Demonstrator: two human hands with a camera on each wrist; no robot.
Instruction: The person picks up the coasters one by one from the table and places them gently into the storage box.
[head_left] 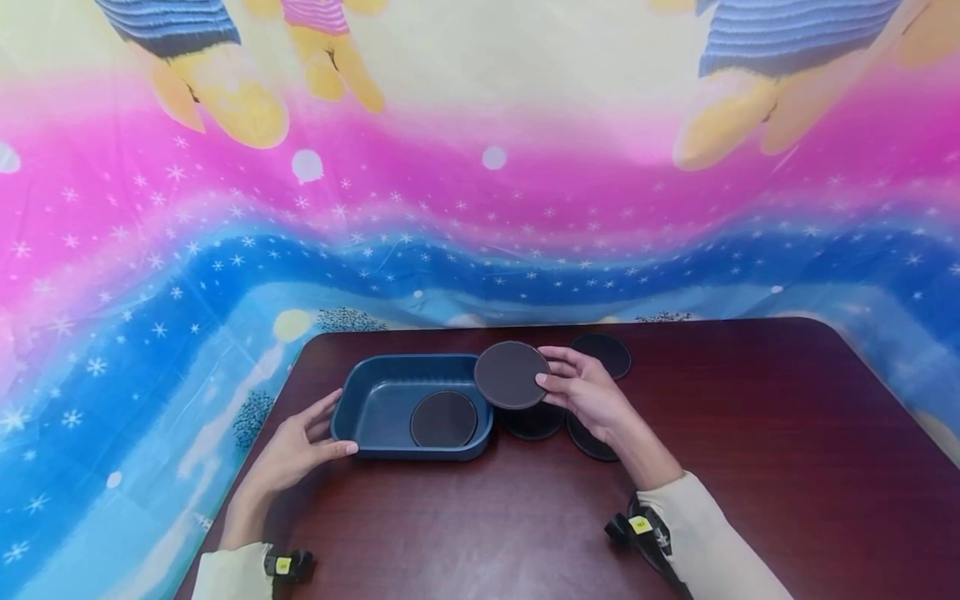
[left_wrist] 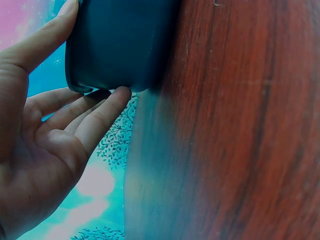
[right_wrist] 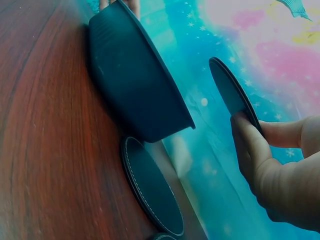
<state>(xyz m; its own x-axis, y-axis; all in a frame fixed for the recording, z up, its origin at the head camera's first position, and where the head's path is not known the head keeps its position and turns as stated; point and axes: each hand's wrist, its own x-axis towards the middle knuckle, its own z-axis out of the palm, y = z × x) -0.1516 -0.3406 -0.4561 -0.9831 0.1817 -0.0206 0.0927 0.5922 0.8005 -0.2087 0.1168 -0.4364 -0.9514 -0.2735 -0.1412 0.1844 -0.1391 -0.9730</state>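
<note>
My right hand (head_left: 592, 398) pinches a round dark coaster (head_left: 510, 375) by its right edge, thumb on one face and fingers on the other. The coaster is raised over the right end of a dark blue rectangular tray (head_left: 367, 452). Another coaster (head_left: 444, 419) lies inside the tray, toward its near right. At the tray's left end, my left hand (head_left: 296, 446) has its thumb at the near corner rim and its fingertips against the end wall (left_wrist: 112, 60), the palm away from it. In the right wrist view, the held coaster (right_wrist: 232, 90) is tilted on edge.
Three more coasters lie right of the tray: one (head_left: 532, 423) beside it, partly under the held one, one (head_left: 588, 442) partly behind my right hand, and one (head_left: 603, 354) farther back. The brown wooden table (head_left: 787, 433) ends at a colourful patterned cloth (head_left: 480, 250).
</note>
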